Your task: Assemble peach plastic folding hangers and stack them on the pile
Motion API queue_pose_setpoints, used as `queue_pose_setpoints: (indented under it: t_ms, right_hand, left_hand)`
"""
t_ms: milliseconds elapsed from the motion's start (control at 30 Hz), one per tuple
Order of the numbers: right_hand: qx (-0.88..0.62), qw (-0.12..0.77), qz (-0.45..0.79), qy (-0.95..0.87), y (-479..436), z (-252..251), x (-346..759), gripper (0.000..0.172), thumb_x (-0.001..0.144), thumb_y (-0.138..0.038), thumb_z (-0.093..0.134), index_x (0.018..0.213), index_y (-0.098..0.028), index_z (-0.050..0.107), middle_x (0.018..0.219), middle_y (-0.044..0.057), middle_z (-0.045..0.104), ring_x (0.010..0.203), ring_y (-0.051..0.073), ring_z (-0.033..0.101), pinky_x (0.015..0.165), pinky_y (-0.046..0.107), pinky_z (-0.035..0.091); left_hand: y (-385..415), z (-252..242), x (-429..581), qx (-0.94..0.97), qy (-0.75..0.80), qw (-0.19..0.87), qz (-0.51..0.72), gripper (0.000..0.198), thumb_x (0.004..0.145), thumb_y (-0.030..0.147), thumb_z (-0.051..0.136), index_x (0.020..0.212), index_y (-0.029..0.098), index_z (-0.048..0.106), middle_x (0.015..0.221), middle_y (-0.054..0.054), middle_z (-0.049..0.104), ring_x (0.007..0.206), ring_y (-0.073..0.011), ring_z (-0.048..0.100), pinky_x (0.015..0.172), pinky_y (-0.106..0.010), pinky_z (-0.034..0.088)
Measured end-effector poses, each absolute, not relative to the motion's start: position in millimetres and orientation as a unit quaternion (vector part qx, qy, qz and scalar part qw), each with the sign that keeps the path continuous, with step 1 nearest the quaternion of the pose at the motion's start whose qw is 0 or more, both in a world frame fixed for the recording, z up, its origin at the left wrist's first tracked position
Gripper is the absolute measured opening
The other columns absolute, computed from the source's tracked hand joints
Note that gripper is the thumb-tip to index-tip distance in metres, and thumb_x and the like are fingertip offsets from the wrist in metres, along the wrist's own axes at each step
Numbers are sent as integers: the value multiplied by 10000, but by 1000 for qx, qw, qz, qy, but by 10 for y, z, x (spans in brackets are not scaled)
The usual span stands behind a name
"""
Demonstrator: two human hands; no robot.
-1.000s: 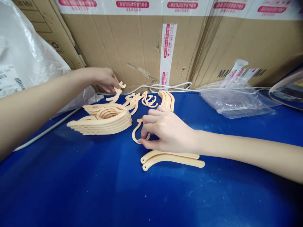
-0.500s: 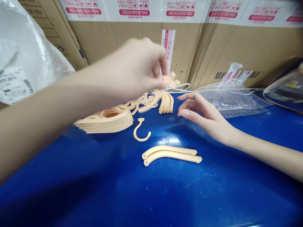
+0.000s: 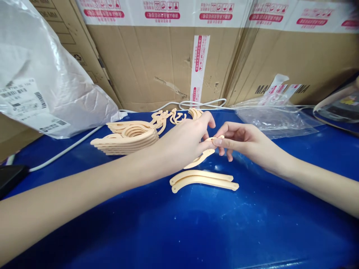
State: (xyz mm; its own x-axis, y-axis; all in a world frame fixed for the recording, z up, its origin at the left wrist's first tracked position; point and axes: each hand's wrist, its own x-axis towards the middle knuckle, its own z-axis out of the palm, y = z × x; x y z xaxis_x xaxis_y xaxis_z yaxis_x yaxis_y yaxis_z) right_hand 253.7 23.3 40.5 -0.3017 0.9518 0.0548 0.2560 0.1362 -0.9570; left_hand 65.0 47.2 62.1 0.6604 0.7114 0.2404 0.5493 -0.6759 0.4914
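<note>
My left hand point(image 3: 193, 136) and my right hand point(image 3: 244, 140) meet over the middle of the table. Between their fingertips they pinch a beige plastic hanger piece point(image 3: 218, 138), mostly covered by the fingers. Another beige strip point(image 3: 200, 159) shows beneath my left hand; whether it joins the pinched piece I cannot tell. Two curved hanger arms point(image 3: 204, 180) lie side by side on the table just in front of the hands. A stack of beige hanger bodies point(image 3: 126, 140) is left of my left hand, with loose hooks point(image 3: 176, 116) behind it. More curved arms point(image 3: 194, 113) are partly hidden behind my left hand.
The blue table point(image 3: 179, 231) runs up to cardboard boxes point(image 3: 146, 63) at the back. A white plastic parcel point(image 3: 64, 82) leans at the left, near a dark object point(image 3: 12, 179). White cable point(image 3: 70, 147) trails behind, and clear plastic film point(image 3: 269, 119) lies at the right.
My left hand has come down and right with a beige piece, to meet my right hand. The right hand's fingers have closed on it. The single hook on the table is now hidden.
</note>
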Motion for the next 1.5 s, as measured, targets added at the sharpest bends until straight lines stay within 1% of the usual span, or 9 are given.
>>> queue_pose_setpoints:
  t_ms: [167,300,433,567,667,767,1067,1333,1500]
  right_hand:
    - [-469,426,453,-627,231,395,2565,264,761,-392,757,767,-178,602,744,27,687,596,111,603,502,232,503]
    - [-488,448,435,-610,285,281,2638,258,758,-399,755,780,-179,622,796,41,706,675,126,629,548,238,503]
    - [-511,435,388,-631,364,169,2687,275,739,-421,766,774,-179,640,743,29,704,651,126,612,579,257,473]
    - [-518,402,349,-670,427,99,2739,294,751,-472,745,789,-191,666,788,38,720,713,159,636,685,309,483]
    - [-539,357,227,-728,435,73,2779,283,814,-483,684,862,-204,701,849,42,727,709,164,608,659,315,445]
    - [-552,301,93,-772,409,60,2794,240,860,-440,642,928,-224,722,870,37,728,705,171,579,632,317,415]
    - [-489,230,-125,-832,308,89,2792,188,909,-356,581,907,-204,692,858,40,711,809,217,557,723,352,392]
    - [-438,128,-270,-848,167,146,2752,307,969,-342,465,898,-167,706,733,49,665,783,241,548,696,382,285]
    - [-429,102,-297,-847,136,154,2724,312,965,-326,461,876,-163,712,720,47,637,768,241,534,689,374,271]
  left_hand:
    - [381,439,541,863,363,245,253,256,911,320,590,1124,216,492,871,4,670,735,-150,640,605,-272,465]
    - [323,329,409,873,368,193,257,258,899,182,576,1145,211,502,929,-2,653,832,-153,636,677,-276,478]
    - [276,269,335,896,350,133,238,149,928,173,547,1076,181,562,996,-27,655,933,-188,610,785,-332,474]
    - [267,198,310,926,315,49,202,229,982,268,471,1129,150,601,1143,-72,638,1031,-244,574,866,-414,447]
    - [284,138,290,932,312,23,185,314,994,332,453,1181,132,606,1194,-81,644,1047,-258,578,890,-432,429]
    - [293,100,267,931,313,28,184,341,1000,362,436,1163,132,628,1187,-73,665,1014,-247,593,900,-424,417]
    - [294,67,233,924,306,79,213,360,1014,372,391,1181,166,634,1217,-62,654,1076,-231,570,930,-418,418]
    - [317,33,223,919,319,82,216,413,1024,388,359,1202,132,630,1276,-85,630,1165,-236,547,972,-424,414]
    - [336,11,218,913,337,113,199,441,1029,423,322,1261,150,580,1370,-69,572,1300,-225,456,1087,-440,339]
